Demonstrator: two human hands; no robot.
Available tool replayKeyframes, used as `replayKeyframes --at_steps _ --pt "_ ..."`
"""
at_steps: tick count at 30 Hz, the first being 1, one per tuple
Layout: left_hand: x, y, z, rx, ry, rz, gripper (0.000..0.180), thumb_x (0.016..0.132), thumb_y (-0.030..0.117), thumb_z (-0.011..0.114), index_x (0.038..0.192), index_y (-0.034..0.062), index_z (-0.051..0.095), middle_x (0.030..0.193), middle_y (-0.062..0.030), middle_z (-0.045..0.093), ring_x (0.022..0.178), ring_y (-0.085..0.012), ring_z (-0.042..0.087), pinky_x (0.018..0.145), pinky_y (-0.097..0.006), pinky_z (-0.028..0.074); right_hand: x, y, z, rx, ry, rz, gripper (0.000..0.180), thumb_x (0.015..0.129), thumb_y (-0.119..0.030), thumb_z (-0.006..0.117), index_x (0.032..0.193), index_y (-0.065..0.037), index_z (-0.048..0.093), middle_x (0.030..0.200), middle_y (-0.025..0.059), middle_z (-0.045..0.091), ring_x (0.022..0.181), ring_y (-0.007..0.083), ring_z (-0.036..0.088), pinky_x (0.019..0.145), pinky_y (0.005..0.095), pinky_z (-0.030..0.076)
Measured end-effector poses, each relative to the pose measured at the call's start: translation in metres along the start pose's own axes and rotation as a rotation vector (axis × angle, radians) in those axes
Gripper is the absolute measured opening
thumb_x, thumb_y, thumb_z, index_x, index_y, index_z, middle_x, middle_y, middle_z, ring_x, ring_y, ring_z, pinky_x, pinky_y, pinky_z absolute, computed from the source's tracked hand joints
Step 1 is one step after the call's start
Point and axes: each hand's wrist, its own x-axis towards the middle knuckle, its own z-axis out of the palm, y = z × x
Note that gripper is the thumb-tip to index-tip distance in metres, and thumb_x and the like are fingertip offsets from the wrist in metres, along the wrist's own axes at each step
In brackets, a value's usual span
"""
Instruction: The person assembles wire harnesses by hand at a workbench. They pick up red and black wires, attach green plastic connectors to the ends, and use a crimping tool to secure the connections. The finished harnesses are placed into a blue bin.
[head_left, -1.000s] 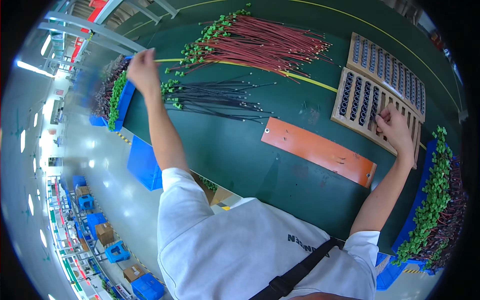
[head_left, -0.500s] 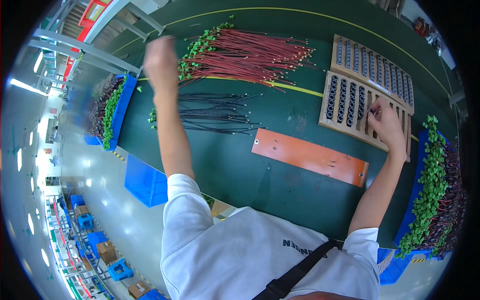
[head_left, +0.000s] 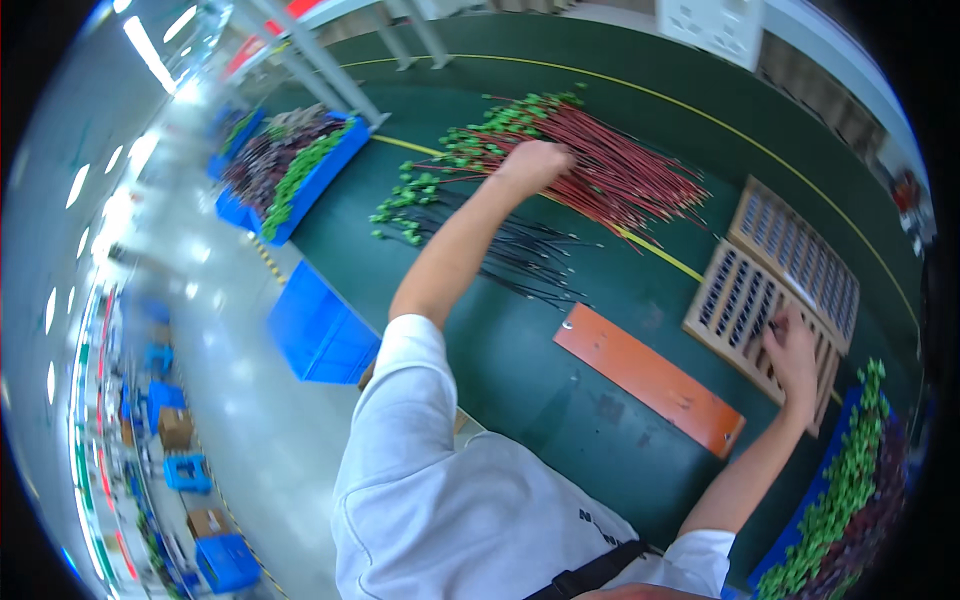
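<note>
My left hand (head_left: 537, 165) lies on a spread bundle of red cables (head_left: 630, 165) with green connectors (head_left: 490, 145) at their left ends. Its fingers are curled among the cables; what they grip, if anything, is hidden. Nearer to me lies a smaller bunch of black cables (head_left: 525, 250), also with green ends. On the right, my right hand (head_left: 792, 352) is over a slotted wooden rack (head_left: 745, 345). Thumb and fingers pinch a small dark part (head_left: 774, 326) beside rows of small dark ring-shaped pieces (head_left: 735, 295).
A second filled wooden rack (head_left: 800, 250) stands behind the first. An orange plate (head_left: 650, 380) lies on the green table (head_left: 520, 380). Blue bins of green-ended cables stand at the left (head_left: 335, 165) and right (head_left: 795, 520). Metal posts (head_left: 325, 75) rise at the far left.
My left hand has come from the far left, beyond the cables' green ends, onto the red cables. My right hand stays at the rack. The whole view has turned and shifted.
</note>
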Motion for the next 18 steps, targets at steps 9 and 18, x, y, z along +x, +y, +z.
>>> replayKeyframes --at_steps 9,18 --pt "-0.007 -0.015 -0.015 -0.180 0.136 -0.002 0.014 0.087 0.011 0.070 0.100 0.0054 0.071 0.092 -0.0115 0.071 0.087 -0.0353 0.072 0.075 -0.048 0.059 0.008 -0.014 0.004 0.045 -0.028 0.001 0.018 0.093 -0.003 0.068 0.104 0.002 0.055 0.083 0.0138 0.065 0.072 0.0237 0.063 0.071 0.0382 0.052" --pt "-0.003 -0.054 -0.072 -0.682 0.811 -0.558 0.017 0.092 0.001 0.070 0.107 -0.0030 0.075 0.088 -0.0113 0.077 0.072 -0.0154 0.071 0.069 -0.030 0.058 0.007 -0.023 -0.005 0.086 -0.046 0.036 0.017 0.093 -0.001 0.067 0.104 0.002 0.055 0.080 0.0122 0.064 0.070 0.0201 0.062 0.068 0.0354 0.051"
